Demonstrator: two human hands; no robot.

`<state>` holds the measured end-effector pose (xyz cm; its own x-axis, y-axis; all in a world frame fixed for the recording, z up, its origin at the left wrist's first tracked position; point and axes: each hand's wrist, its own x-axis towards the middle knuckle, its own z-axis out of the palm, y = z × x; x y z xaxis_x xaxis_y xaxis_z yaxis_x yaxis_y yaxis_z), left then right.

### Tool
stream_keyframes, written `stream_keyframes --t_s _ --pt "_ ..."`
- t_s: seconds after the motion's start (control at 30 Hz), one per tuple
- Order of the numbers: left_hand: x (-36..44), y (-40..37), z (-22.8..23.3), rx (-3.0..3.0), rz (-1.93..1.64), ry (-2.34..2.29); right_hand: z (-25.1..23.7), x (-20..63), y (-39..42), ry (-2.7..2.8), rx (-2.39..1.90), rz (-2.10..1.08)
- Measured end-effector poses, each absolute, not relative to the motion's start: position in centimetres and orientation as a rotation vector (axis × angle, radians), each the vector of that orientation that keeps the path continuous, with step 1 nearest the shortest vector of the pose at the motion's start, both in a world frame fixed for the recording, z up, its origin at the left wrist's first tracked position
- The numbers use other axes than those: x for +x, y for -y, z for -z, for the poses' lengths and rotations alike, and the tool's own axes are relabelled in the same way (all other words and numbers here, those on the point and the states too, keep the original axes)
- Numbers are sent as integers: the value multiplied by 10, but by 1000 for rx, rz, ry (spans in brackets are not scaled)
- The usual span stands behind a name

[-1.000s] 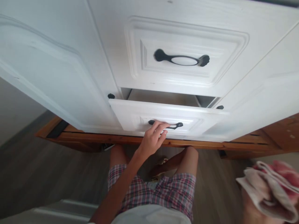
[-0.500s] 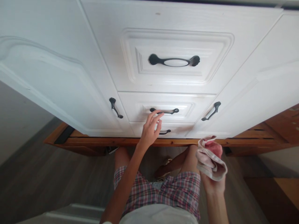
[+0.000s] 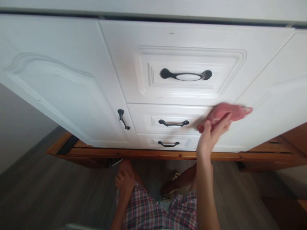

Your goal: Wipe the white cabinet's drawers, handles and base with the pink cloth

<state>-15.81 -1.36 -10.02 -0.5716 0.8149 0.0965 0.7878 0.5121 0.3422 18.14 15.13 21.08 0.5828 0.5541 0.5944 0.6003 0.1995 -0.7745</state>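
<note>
My right hand (image 3: pixel 211 131) presses a folded pink-red cloth (image 3: pixel 226 111) against the white cabinet front. The cloth lies over the right end of the middle drawer (image 3: pixel 141 113) and the edge of the right door (image 3: pixel 271 105), covering that door's handle. Thumb and fingers are on the cloth. Down on the left knee rests my left hand (image 3: pixel 125 183), its fingers bent loosely over the knee with nothing in them.
Above is the top drawer (image 3: pixel 115 41) with a black-and-white handle (image 3: pixel 185 75). A bottom drawer handle (image 3: pixel 168 144) and the left door's handle (image 3: pixel 123 119) stick out. A wooden ledge (image 3: pixel 144 154) runs below the cabinet, over the grey floor (image 3: pixel 83 195).
My right hand has brought the cloth up from beside the right knee onto the cabinet front. My left hand has left the middle drawer handle for the left knee. The view has tilted upward.
</note>
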Motion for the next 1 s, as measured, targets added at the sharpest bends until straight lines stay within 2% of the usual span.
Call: stream_keyframes --t_s 0.2,0.37,0.53,0.77,1.0 --pt "-166 30 138 1377 -168 -2677 -216 75 -179 1097 -1597 93" --pt "-170 24 143 1379 -29 -2684 -229 39 -174 1160 -1656 286" --pt "-171 25 140 1423 23 -2676 -236 -7 -153 1512 -1541 224" --pt "-173 26 142 1443 53 -2664 -170 -65 -141 2060 -1445 64" --pt "-176 26 142 1406 99 -2635 -101 0 -132 2159 -1501 84"
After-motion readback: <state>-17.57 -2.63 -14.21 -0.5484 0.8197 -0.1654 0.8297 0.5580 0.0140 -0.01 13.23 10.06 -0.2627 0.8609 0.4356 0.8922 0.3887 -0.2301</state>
